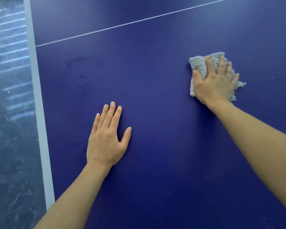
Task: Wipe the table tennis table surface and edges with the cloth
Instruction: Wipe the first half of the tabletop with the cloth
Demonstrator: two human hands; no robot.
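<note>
The dark blue table tennis table (155, 71) fills most of the view. A fluffy grey cloth (198, 65) lies bunched on it at the right. My right hand (215, 83) presses flat on the cloth with straight, spread fingers, covering most of it. My left hand (106, 138) rests flat on the bare table surface lower left of centre, fingers straight and together, holding nothing. Faint smudges (82, 75) show on the surface above my left hand.
A white edge stripe (40, 113) runs down the table's left side. A thin white centre line (122, 24) crosses the top diagonally. Beyond the left edge lies a dark floor (8, 113) with bright light streaks.
</note>
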